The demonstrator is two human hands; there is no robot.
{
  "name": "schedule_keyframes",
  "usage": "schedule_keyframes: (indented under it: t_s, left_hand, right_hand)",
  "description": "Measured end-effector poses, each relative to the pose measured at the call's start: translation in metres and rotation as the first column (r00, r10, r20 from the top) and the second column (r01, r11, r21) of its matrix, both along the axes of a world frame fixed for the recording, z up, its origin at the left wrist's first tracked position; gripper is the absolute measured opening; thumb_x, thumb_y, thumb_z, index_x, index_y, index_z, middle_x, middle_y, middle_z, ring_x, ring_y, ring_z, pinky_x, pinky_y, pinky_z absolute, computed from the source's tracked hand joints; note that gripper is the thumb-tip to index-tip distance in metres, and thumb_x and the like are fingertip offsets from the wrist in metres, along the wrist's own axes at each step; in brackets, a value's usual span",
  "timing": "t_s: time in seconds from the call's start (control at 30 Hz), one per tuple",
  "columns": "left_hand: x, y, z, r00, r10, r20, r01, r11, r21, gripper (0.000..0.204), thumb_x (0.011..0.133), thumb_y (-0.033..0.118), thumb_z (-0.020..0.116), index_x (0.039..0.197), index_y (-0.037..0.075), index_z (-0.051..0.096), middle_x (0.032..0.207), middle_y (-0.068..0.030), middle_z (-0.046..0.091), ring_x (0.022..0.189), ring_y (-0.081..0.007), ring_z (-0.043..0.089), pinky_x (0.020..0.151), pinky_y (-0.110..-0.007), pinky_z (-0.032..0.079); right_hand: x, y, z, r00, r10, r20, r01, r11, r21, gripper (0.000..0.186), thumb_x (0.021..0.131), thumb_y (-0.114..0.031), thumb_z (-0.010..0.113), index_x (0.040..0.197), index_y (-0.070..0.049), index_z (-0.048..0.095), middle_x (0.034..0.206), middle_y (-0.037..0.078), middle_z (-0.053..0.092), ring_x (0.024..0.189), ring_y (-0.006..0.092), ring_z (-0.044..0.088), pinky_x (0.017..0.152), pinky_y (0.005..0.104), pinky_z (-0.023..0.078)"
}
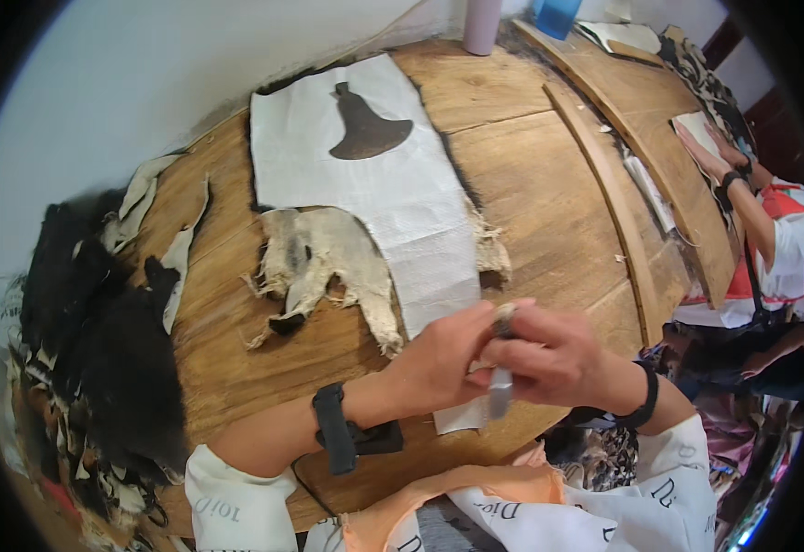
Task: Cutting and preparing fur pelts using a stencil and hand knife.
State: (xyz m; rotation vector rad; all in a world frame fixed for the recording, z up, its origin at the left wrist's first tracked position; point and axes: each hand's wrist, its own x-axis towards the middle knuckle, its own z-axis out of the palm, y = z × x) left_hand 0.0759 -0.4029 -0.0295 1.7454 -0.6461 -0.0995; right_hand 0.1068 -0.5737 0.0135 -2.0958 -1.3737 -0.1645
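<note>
My left hand (443, 354) and my right hand (549, 354) meet over the lower end of a white woven sheet (430, 258), both closed on a small grey tool (499, 391) with a pale top, its shape partly hidden by fingers. The sheet lies over a dark-edged hide, whose ragged cream pieces (324, 267) stick out at either side. A dark, fan-shaped metal blade (370, 133) with a narrow neck rests flat on the sheet's upper part.
Black fur scraps (108, 350) pile at the left. Wooden strips (604, 202) run along the table (218, 377) at right. A pink bottle (482, 23) and blue container (557, 14) stand at the back. A co-worker's hands (696, 147) press a pale piece at far right.
</note>
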Motion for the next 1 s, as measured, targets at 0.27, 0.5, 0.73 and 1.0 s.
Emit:
schedule_keyframes:
  t_s: [0.27, 0.5, 0.73, 1.0]
  left_hand:
    - [0.046, 0.019, -0.004, 0.936, 0.138, -0.325, -0.160, 0.986, -0.042, 0.012, 0.088, 0.017, 0.052, 0.093, 0.007, 0.046, 0.077, 0.0024, 0.046, 0.070, -0.0086, 0.047, 0.059, -0.025, 0.039]
    - [0.096, 0.018, -0.018, 0.872, 0.250, -0.422, -0.232, 0.968, 0.095, 0.022, 0.090, 0.032, 0.041, 0.087, 0.011, 0.044, 0.076, 0.0050, 0.032, 0.070, -0.0055, 0.030, 0.063, -0.021, 0.027]
    - [0.097, 0.015, -0.028, 0.845, 0.232, -0.481, -0.199, 0.973, 0.120, 0.021, 0.090, 0.031, 0.040, 0.086, 0.011, 0.045, 0.075, 0.0058, 0.034, 0.066, -0.0046, 0.030, 0.059, -0.020, 0.027]
    - [0.097, 0.022, -0.037, 0.884, 0.181, -0.431, -0.104, 0.975, 0.196, 0.028, 0.091, 0.031, 0.041, 0.091, 0.004, 0.047, 0.081, -0.0020, 0.043, 0.077, -0.0116, 0.042, 0.070, -0.027, 0.037]
  right_hand:
    - [0.052, -0.006, -0.002, 0.996, -0.039, -0.077, 0.052, 0.982, 0.181, 0.025, 0.067, -0.009, 0.067, 0.089, -0.006, 0.054, 0.080, 0.009, 0.049, 0.069, 0.0265, 0.054, 0.057, 0.0348, 0.045]
    - [0.091, -0.028, -0.069, 0.990, -0.122, -0.067, 0.118, 0.991, -0.056, 0.026, 0.063, -0.011, 0.067, 0.082, -0.004, 0.051, 0.080, 0.010, 0.049, 0.080, 0.0284, 0.051, 0.067, 0.0356, 0.045]
    - [0.089, -0.018, -0.097, 0.996, 0.069, 0.064, -0.061, 0.991, -0.117, 0.016, 0.067, -0.013, 0.061, 0.078, -0.005, 0.053, 0.082, 0.007, 0.047, 0.079, 0.0219, 0.048, 0.066, 0.0292, 0.044]
    - [0.083, -0.025, -0.101, 0.988, 0.115, 0.099, -0.104, 0.988, -0.111, 0.014, 0.070, -0.013, 0.055, 0.081, -0.004, 0.055, 0.082, 0.007, 0.046, 0.077, 0.0211, 0.048, 0.066, 0.0289, 0.045]
